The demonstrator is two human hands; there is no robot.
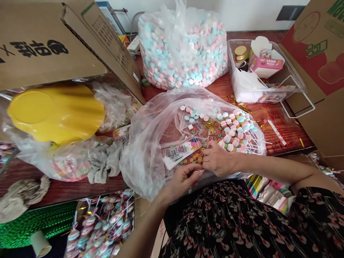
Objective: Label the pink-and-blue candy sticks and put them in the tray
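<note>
My left hand and my right hand meet at the near edge of a spread clear plastic bag. Both are closed, fingertips together around something small and whitish that the fingers mostly hide. Just beyond them lie small ring candies in orange, green and red. A printed packaging sleeve rests on the bag to their left. Past my right hand is a heap of pastel candy skewers with white sticks pointing right. Loose pink, blue and white candies are scattered farther back.
A big bag of pastel candies stands behind. At right are a clear plastic bin and a cardboard box. Left stand another carton and a yellow bowl, upside down. Wrapped candy skewers fill a box below left.
</note>
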